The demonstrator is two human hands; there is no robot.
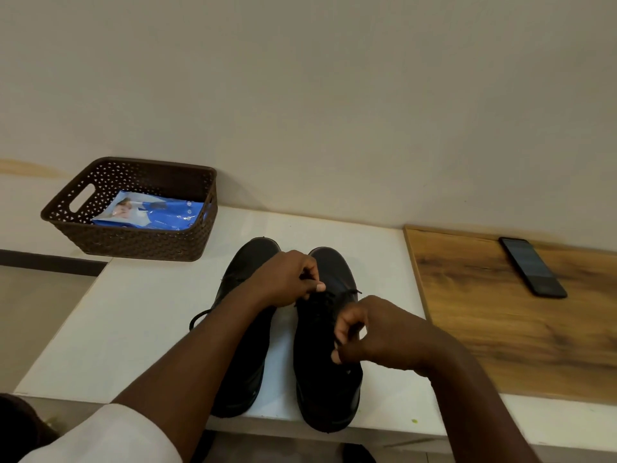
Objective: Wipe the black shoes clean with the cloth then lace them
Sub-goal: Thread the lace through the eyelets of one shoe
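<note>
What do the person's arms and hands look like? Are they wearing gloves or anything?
No gloves. The left hand and the right hand are both bare, with no rings, watch or bracelet that I can see. The left arm has a white sleeve pushed up past the forearm. The right arm is bare as far as the picture shows.

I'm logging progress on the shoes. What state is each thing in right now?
Right shoe: upright, lace being worked by both hands.
Left shoe: upright, lace end trailing loose at its left.
Left hand: pinching the lace.
Right hand: pinching the lace.
Basket: upright, holding a blue packet.
Phone: lying flat, screen dark.
</note>
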